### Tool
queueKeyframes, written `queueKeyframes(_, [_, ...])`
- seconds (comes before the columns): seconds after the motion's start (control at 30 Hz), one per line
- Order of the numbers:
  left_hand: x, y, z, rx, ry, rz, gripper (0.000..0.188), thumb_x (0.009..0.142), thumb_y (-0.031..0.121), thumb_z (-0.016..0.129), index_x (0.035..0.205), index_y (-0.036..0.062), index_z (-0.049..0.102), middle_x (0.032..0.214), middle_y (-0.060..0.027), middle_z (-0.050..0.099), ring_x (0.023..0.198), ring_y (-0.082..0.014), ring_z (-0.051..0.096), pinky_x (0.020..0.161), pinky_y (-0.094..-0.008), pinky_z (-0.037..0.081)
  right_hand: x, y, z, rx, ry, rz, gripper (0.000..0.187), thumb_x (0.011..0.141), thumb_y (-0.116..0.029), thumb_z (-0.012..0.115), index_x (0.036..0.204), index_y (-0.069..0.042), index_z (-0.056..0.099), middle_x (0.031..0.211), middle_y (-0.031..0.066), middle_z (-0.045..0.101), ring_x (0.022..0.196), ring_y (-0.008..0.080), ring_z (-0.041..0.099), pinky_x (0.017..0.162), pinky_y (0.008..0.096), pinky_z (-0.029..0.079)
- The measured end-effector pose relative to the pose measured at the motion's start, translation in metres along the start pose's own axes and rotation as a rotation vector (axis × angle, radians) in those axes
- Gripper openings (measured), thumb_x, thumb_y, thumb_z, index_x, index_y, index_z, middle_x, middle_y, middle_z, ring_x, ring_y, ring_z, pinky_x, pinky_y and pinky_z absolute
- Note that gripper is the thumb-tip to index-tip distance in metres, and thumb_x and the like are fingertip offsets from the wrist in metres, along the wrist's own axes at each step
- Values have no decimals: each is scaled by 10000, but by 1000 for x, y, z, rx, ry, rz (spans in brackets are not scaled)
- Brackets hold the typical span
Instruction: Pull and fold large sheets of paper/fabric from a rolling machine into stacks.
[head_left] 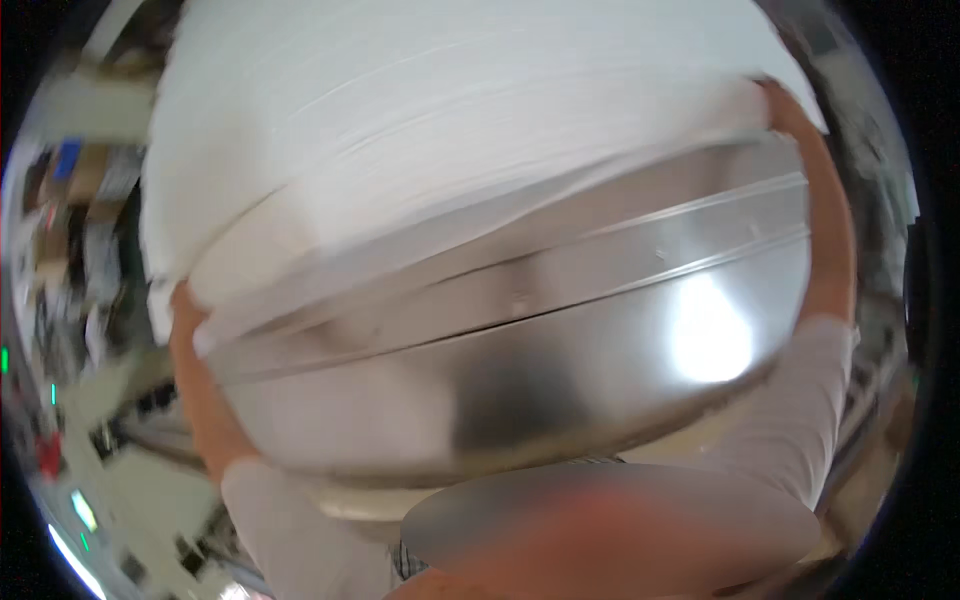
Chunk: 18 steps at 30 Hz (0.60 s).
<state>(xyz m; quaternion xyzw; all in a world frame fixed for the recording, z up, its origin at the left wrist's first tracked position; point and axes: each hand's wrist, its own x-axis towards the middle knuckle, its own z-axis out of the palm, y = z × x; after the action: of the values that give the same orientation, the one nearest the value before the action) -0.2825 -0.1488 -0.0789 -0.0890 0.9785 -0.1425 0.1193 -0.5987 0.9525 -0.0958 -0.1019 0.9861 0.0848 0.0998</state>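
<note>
A broad white sheet (430, 120) with faint creases fills the upper middle of the view. Its near edge hangs over a shiny metal surface (580, 340) that has raised ridges running across it. At the sheet's left near corner, my left hand (186, 303) grips the edge, its fingers mostly hidden by the white material. My right hand (778, 103) closes on the sheet's right edge, farther away and blurred by motion. Both arms are spread wide around the metal surface.
Boxes (85, 175) and blurred clutter stand at the far left. Dark equipment (150, 430) lies beyond my left forearm. A blurred oval patch covers the bottom middle.
</note>
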Motion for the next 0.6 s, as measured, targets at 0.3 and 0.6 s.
queueKeyframes(0.3, [-17,79,-39,-92,-135,-263,795,566,204,716,1269,143,351,1317,-138,345,1258,-299,263,975,-587,182,1,87,71,-139,210,26,845,593,-31,712,1317,-135,289,1344,113,309,1244,300,279,989,451,276])
queueKeyframes(0.6, [-33,102,-49,-263,52,-422,654,581,194,718,1168,291,447,1300,19,347,1245,-394,184,858,-689,294,-39,98,27,-207,479,-82,651,683,-32,628,1269,-150,372,1261,147,401,1178,336,367,932,463,330])
